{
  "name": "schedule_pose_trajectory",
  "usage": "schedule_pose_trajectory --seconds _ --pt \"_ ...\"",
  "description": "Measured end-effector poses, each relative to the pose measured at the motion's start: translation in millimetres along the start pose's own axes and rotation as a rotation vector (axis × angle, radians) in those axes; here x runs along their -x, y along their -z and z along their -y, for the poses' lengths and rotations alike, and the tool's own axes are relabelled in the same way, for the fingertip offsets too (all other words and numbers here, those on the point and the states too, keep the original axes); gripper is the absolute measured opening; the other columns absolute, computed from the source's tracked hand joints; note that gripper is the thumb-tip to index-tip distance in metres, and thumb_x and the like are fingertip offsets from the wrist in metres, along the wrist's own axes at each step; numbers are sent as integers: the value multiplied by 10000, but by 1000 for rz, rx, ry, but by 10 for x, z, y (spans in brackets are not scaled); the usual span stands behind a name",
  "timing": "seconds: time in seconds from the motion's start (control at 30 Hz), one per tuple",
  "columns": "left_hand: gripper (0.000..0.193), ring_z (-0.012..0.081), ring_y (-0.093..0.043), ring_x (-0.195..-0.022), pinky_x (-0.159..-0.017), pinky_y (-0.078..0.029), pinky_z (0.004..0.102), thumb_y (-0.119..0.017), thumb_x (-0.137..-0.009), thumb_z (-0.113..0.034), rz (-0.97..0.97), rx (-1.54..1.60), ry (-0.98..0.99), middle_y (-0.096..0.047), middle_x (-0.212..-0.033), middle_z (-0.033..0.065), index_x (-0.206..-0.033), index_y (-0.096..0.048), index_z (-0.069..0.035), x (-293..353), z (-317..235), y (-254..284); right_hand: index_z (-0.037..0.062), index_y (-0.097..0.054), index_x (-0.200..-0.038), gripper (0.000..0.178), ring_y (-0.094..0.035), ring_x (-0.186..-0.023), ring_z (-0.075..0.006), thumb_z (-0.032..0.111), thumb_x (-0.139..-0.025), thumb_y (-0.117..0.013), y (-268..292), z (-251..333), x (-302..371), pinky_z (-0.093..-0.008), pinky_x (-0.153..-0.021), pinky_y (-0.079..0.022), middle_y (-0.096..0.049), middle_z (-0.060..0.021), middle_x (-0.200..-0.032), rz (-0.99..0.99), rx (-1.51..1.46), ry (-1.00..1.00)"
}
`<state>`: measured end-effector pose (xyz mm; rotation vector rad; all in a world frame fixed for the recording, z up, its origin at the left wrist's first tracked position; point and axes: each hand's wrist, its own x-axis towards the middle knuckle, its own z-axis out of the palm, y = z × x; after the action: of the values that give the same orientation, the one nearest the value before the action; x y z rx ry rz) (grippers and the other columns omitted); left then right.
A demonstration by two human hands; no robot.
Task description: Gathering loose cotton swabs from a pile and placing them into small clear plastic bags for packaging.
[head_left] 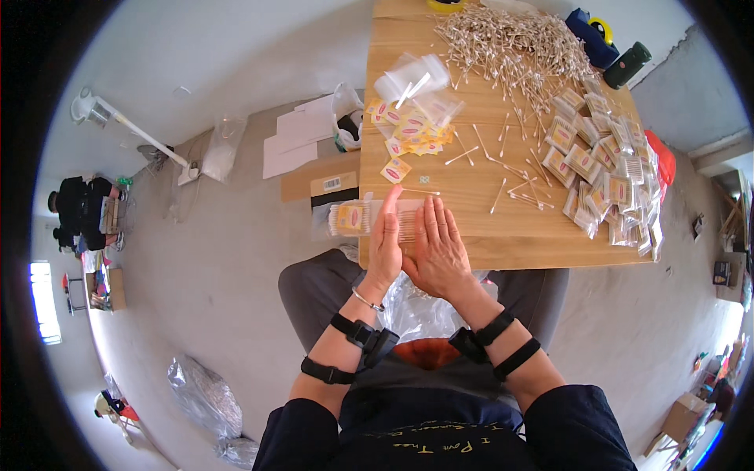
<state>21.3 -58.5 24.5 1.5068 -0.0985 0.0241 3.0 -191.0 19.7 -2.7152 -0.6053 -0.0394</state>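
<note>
At the table's near left part, my left hand (384,242) stands on edge with its fingers stretched out. My right hand (440,250) lies flat beside it, fingers straight, pressed over the right end of a row of cotton swabs (406,224). The row runs between both palms, and part of it is hidden under the right hand. Left of my left hand is a clear packet of cotton swabs (349,217) with a yellow card, close to the table edge. A single cotton swab (422,191) lies just beyond my fingertips.
Yellow printed cards (414,129) and clear plastic bags (414,78) lie farther up the wooden table (487,228). A big heap of loose cotton swabs (510,47) covers the far end. Filled packets (605,169) pile up at the right, near a dark cylinder (627,65).
</note>
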Motion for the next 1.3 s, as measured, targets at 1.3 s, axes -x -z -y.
schedule_pose_trajectory --seconds 1.3 --pt "673 251 -204 -1476 -1212 -104 380 -272 -1058 -469 -2 110 24 -283 -1564 173 -1498 -276 40 -86 74 149 -129 -275 -1449 757 -111 -1482 -413 399 -934 -443 -84 162 -179 -473 -1214 -81 -185 -304 -1557 31 -13 -94"
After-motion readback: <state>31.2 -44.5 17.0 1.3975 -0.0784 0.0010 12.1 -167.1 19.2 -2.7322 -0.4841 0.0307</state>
